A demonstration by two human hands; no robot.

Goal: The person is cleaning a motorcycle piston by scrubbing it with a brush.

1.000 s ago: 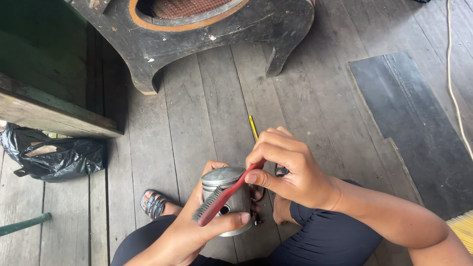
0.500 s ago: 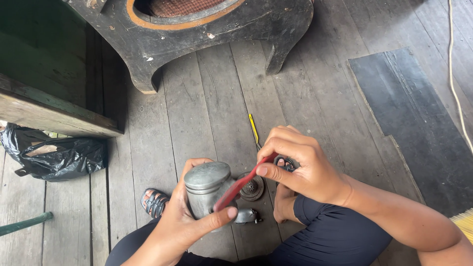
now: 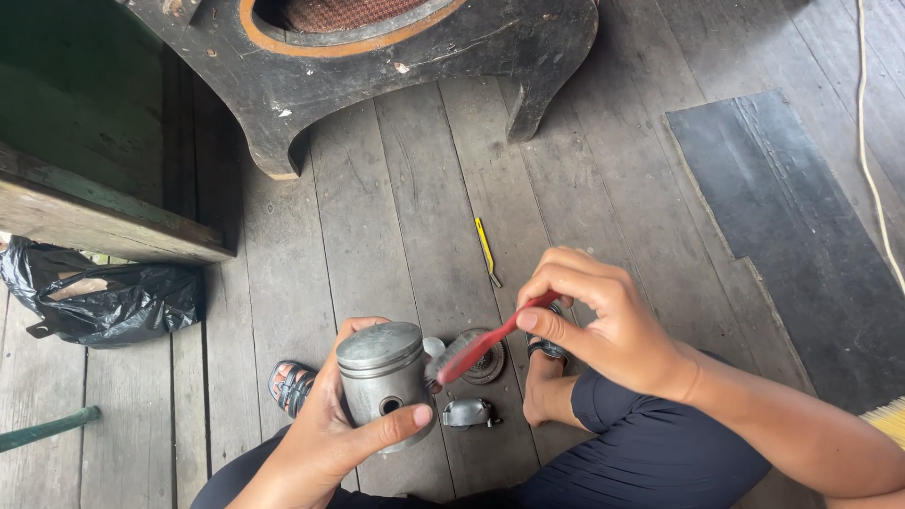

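While left hand (image 3: 330, 434) grips piston (image 3: 385, 377), right hand (image 3: 599, 316) pinches red brush (image 3: 485, 341), bristles against its side; small parts (image 3: 476, 382) below partly hidden.

A crumpled black plastic bag (image 3: 104, 300) lies on the floorboards at the far left (something tan peeking out); no labels, signs, screens.
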